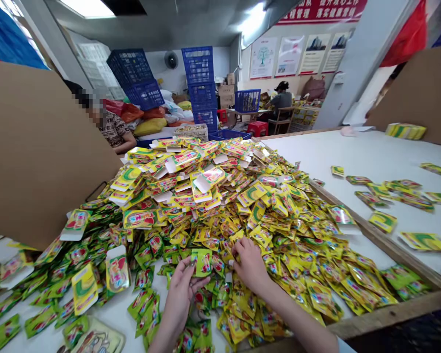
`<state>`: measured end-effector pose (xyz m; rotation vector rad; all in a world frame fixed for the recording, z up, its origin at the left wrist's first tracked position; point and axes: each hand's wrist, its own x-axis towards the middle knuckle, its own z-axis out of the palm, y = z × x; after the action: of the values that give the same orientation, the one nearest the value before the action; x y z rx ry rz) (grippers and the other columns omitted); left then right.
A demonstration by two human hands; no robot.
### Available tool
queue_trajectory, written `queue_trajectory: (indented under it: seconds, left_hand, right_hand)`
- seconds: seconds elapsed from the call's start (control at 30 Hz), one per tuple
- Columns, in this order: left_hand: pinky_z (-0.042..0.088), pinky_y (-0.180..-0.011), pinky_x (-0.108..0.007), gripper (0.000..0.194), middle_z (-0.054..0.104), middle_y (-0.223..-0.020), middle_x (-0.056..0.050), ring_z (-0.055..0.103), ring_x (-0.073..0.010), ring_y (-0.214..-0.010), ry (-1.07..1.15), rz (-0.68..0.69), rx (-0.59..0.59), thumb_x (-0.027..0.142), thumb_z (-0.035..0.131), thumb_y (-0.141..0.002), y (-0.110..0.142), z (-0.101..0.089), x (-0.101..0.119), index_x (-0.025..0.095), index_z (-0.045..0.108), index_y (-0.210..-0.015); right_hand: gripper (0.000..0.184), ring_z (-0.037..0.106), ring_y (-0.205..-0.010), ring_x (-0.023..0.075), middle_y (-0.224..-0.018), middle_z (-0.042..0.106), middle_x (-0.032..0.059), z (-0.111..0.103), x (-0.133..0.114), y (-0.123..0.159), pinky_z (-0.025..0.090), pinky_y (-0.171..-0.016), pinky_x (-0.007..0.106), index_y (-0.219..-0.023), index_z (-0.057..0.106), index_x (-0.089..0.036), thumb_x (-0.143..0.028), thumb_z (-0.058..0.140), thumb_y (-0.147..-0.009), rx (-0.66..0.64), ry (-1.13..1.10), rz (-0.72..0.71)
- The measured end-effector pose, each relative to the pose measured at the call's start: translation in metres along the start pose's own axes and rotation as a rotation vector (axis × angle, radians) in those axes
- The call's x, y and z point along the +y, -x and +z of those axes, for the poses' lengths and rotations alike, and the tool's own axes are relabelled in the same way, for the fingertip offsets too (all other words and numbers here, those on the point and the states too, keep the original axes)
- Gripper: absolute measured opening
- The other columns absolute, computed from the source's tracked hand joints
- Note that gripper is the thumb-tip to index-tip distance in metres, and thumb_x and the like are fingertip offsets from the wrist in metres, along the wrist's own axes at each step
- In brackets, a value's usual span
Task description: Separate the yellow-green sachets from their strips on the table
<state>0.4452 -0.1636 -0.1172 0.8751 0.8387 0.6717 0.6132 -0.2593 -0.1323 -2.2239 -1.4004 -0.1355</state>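
A large heap of small yellow-and-green foil sachets (191, 196) with white card tabs covers the white table (353, 157) in front of me. My left hand (180, 294) reaches into the heap's near edge, its fingertips pinching a green-and-yellow sachet (202, 262). Just to the right, my right hand (250, 264) pinches a yellow sachet (235, 240) among the pile, with its fingers bunched together. Both forearms come in from the bottom of the view. Sachets beneath the top layer are hidden.
A wooden rail (385, 250) borders the heap on the right, with loose sachets (389, 196) beyond it. Cardboard panels (40, 147) stand at the left and right. Behind are stacked blue crates (200, 88), a nearby person (113, 130) and a seated person (281, 100).
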Motion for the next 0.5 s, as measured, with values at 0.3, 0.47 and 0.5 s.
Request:
queue_trajectory:
  seconds: [0.3,0.47,0.5]
  left_hand:
    - [0.054,-0.074,-0.034,0.036,0.067,-0.104,-0.006,0.065,-0.0202,-0.083,0.113,-0.092,0.03,0.032,0.066,-0.069,0.015,0.028,-0.016,0.02,0.059,-0.101]
    - [0.051,-0.076,-0.034,0.039,0.071,-0.089,-0.006,0.065,-0.0223,-0.086,-0.034,-0.084,-0.143,0.04,0.07,-0.066,0.016,0.046,-0.017,0.017,0.062,-0.096]
    - [0.051,-0.076,-0.034,0.038,0.072,-0.086,-0.005,0.065,-0.0216,-0.084,-0.069,-0.064,-0.168,0.039,0.071,-0.065,0.015,0.049,-0.018,0.017,0.063,-0.095]
  right_hand:
    - [0.024,0.057,-0.098,0.0254,-0.1,0.066,0.0133,-0.037,-0.013,0.025,0.047,-0.077,0.038,-0.093,0.061,-0.015,-0.011,0.038,-0.086,0.225,0.017,-0.71]
    - [0.022,0.056,-0.103,0.0261,-0.101,0.066,0.0144,-0.046,-0.013,0.042,0.047,-0.085,0.04,-0.101,0.059,-0.012,-0.01,0.044,-0.084,0.172,-0.045,-0.817]
    - [0.026,0.054,-0.106,0.0258,-0.107,0.063,0.0142,-0.047,-0.01,0.045,0.045,-0.088,0.041,-0.108,0.056,-0.014,-0.013,0.049,-0.082,0.169,-0.15,-0.728]
